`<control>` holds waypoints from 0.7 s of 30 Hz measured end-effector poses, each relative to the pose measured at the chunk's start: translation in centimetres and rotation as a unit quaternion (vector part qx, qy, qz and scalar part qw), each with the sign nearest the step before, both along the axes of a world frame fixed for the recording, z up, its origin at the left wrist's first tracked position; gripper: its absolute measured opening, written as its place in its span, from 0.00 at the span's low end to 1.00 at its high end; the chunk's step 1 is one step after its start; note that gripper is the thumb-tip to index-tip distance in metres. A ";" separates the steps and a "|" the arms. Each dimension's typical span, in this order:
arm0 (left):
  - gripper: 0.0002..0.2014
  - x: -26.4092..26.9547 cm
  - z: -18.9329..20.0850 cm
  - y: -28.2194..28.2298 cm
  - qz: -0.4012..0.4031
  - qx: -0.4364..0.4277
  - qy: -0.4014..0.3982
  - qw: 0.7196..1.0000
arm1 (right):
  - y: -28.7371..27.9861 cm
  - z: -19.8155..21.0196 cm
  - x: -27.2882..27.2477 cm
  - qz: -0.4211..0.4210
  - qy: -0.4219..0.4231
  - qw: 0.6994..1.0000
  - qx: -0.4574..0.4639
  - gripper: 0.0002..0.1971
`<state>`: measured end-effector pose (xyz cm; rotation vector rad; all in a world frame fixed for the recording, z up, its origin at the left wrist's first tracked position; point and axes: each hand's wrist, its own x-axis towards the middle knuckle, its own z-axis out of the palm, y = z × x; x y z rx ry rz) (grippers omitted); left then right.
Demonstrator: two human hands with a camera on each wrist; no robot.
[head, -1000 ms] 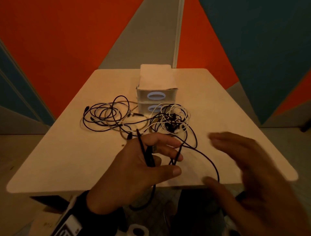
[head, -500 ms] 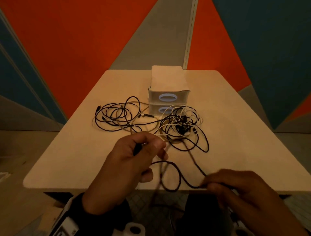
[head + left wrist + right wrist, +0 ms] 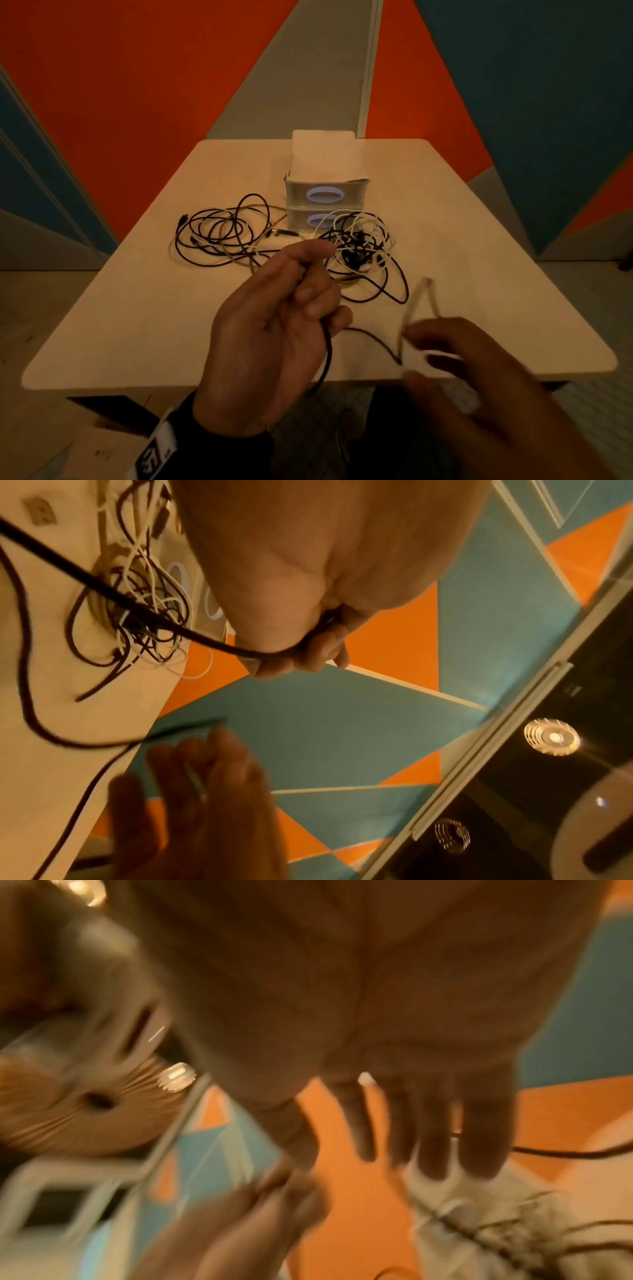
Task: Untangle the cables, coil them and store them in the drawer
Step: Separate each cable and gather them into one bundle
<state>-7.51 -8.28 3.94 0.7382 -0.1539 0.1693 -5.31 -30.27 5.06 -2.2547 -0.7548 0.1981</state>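
Left hand [image 3: 274,329] is raised above the near edge of the table [image 3: 137,325], fingers curled round a black cable [image 3: 327,356] that leaves the underside of the fist and sags toward the right hand [image 3: 479,394]. Right hand is blurred in every view; the right wrist view shows its fingers [image 3: 428,1137] extended and slightly spread, and whether they pinch the cable cannot be determined.

Beyond the left fingertips, well apart from both hands, lies the cable tangle [image 3: 359,253]: black and white strands knotted together directly in front of the drawer unit [image 3: 325,195], with a looser group of black loops [image 3: 219,236] further to the left-hand side. Both drawers appear closed.

Handling judgement: the cable is light, thin and fully limp, so it holds no shape unaided and will slip through a loose grip. Take hold near a free end or connector and feed the length hand over hand. A hard pull is likely to tighten the knot or drag the whole pile toward the table edge.

View differences: the head view alone shows the drawer unit fronts and the full spread of cables. The left wrist view [image 3: 212,642] shows the cable passing under the curled fingers and running taut-looking into the knot, detail hidden by the back of the hand from above. The right wrist view adds only finger posture.
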 end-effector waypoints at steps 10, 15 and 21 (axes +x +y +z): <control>0.16 -2.1 -0.4 1.7 0.047 0.104 -0.043 0.993 | 7.1 -1.5 -0.1 0.086 0.049 0.980 0.173 0.14; 0.25 -2.1 -1.1 1.3 -0.006 0.121 -0.022 0.992 | 7.2 -1.6 -0.5 0.085 0.131 0.955 0.251 0.14; 0.26 -1.8 -1.0 0.0 0.014 0.191 0.008 0.981 | 6.3 -2.4 -0.6 0.077 0.154 0.955 0.241 0.15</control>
